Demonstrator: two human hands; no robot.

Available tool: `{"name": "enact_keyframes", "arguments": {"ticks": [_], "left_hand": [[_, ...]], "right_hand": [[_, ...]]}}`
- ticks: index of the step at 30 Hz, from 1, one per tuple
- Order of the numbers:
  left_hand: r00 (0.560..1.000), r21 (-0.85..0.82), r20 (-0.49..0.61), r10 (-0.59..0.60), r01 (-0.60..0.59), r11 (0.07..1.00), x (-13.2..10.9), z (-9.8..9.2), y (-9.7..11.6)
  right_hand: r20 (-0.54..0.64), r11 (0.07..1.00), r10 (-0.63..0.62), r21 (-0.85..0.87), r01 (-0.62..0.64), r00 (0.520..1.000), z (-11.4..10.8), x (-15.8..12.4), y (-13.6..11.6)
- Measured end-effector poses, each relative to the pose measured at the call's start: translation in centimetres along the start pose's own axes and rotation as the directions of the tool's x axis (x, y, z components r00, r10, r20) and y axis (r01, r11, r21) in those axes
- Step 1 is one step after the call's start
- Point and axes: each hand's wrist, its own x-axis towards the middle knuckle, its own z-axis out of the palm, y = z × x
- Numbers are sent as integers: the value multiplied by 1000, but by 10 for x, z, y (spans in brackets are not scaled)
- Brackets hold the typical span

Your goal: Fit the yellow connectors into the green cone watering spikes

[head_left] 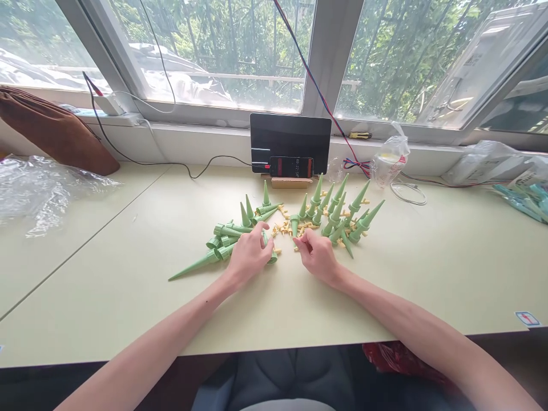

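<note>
My left hand (252, 251) is closed, its thumb and index finger curled round a green plastic watering spike (273, 259) low over the table; the hand hides most of it. Between the thumb and fingers of my right hand (319, 257) is the tapered end of another green watering spike (294, 225), its wide cap uppermost. A pile of loose green spikes (229, 234) lies beside my left hand, with a few standing behind it. Small yellow valves (282, 228) are heaped between the hands. To the right, several spikes fitted with yellow valves (336, 212) stand in a cluster.
At the back a phone (291, 166) leans against a dark tablet (291, 137) on a cardboard stand (291, 183). Cables run along the windowsill. A bagged cup (387, 162) and a coiled white cable (409, 193) lie back right. Clear plastic wrap (47, 188) lies far left.
</note>
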Motion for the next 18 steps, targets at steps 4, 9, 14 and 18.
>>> {"name": "enact_keyframes", "arguments": {"ticks": [4,9,14,18], "left_hand": [[992,-36,-76,96,-99,994,3,1,-3],[978,-32,-81,190,-193,981,4,2,-5],[966,14,21,257,-257,966,4,2,-5],[971,11,68,230,-231,973,4,2,-6]], "right_hand": [[11,999,-43,-29,43,999,1,-1,-1],[11,997,-46,-57,47,999,3,-2,0],[22,996,-46,-81,48,999,3,-1,2],[54,996,-58,-68,62,997,2,0,1]]}}
